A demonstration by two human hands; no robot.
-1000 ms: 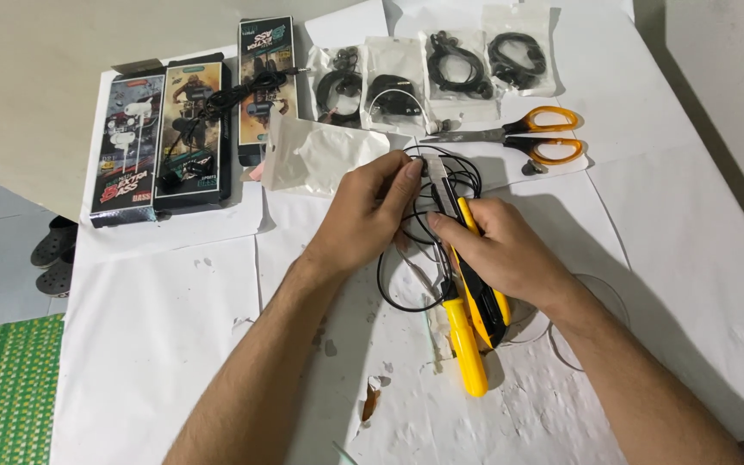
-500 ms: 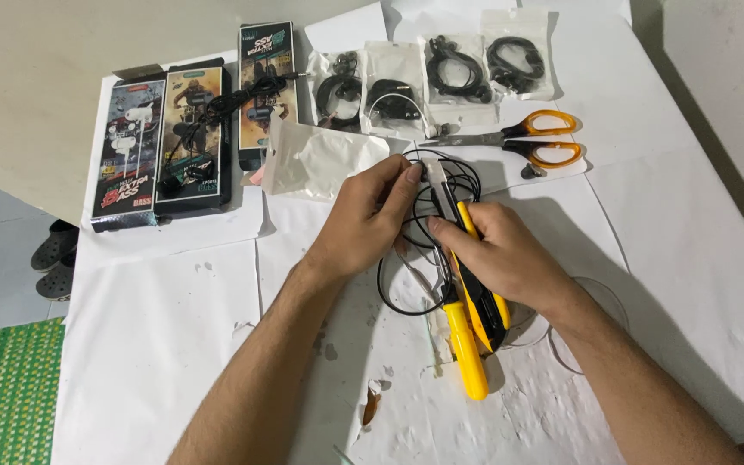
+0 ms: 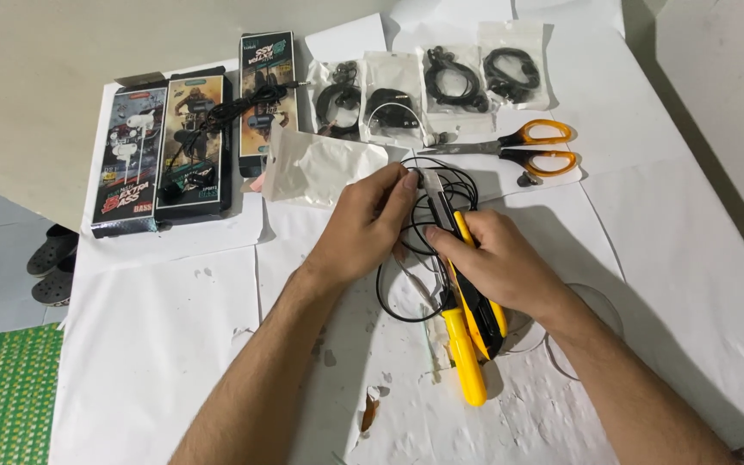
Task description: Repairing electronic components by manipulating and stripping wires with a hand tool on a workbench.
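Note:
My right hand [image 3: 497, 263] grips a yellow and black hand tool [image 3: 467, 340] with long handles, its metal tip pointing up toward a coil of thin black cable [image 3: 449, 185]. My left hand [image 3: 372, 224] pinches the black cable right at the tool's tip. Loops of the cable hang down between my two hands onto the white paper-covered table [image 3: 673, 232]. The tool's jaws are partly hidden by my fingers.
Orange-handled scissors [image 3: 518, 146] lie just beyond the cable. Several clear bags of black earphones [image 3: 449, 82] sit at the far edge. Three printed earphone boxes [image 3: 191, 129] stand at the far left, an empty clear bag [image 3: 316, 164] beside them. Sandals [image 3: 49, 263] on the floor at left.
Both hands stay at the same spot with the tool and cable. The fingers of my left hand have shifted slightly at the tool's tip.

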